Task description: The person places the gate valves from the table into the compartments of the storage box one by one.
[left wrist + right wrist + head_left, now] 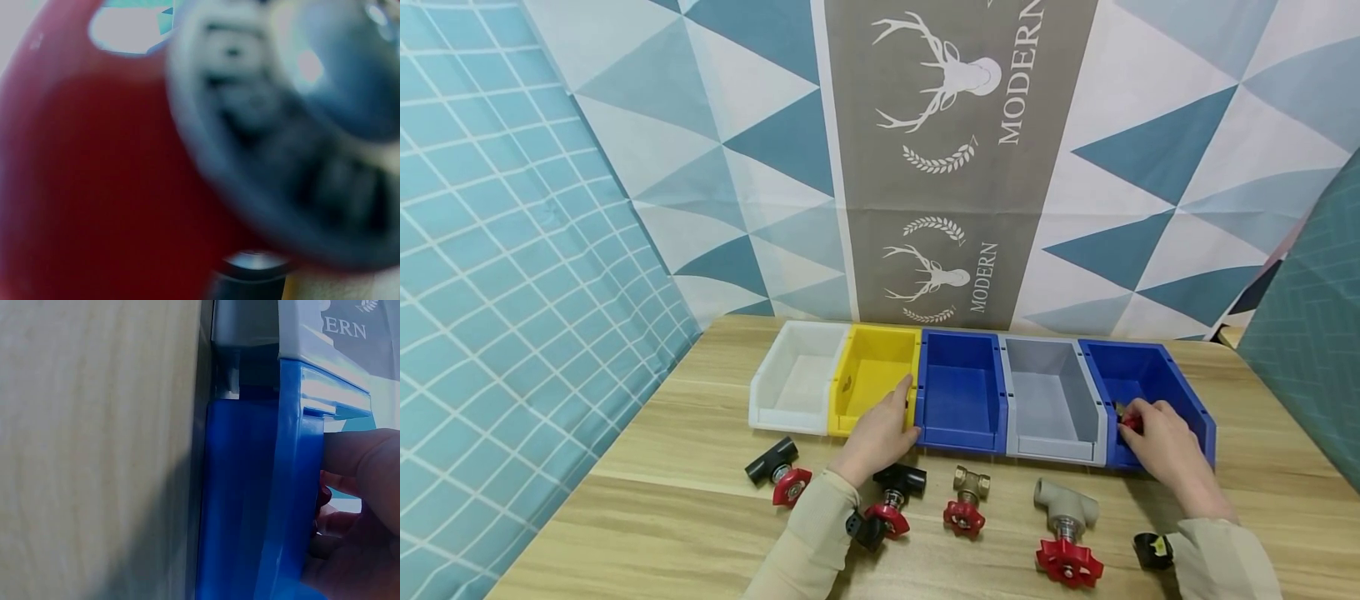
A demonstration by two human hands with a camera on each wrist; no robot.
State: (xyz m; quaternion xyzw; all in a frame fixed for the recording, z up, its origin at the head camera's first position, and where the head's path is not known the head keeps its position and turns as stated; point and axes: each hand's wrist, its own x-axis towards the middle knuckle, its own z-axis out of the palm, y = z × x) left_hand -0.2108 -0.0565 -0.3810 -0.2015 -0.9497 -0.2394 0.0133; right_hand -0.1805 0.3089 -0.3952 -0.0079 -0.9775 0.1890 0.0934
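My left hand [878, 429] rests at the front corner where the yellow bin [880, 375] meets the middle blue bin [958, 396], its index finger extended. At the right end, my right hand [1168, 446] reaches into the other blue bin [1198, 417] and holds a small valve with a red handwheel [1131, 423]. Fingers hide most of this valve; a brass-coloured bit shows. The right wrist view shows that hand [375, 494] behind the blue bin wall [250, 500]. A blurred red handwheel [112, 175] fills the left wrist view.
A white bin [808, 379] and a grey bin [1048, 400] complete the row. In front lie a black tee valve [775, 462], another black valve [898, 479] beside the left forearm, a brass valve [970, 487] and a grey valve [1066, 508], all with red handwheels.
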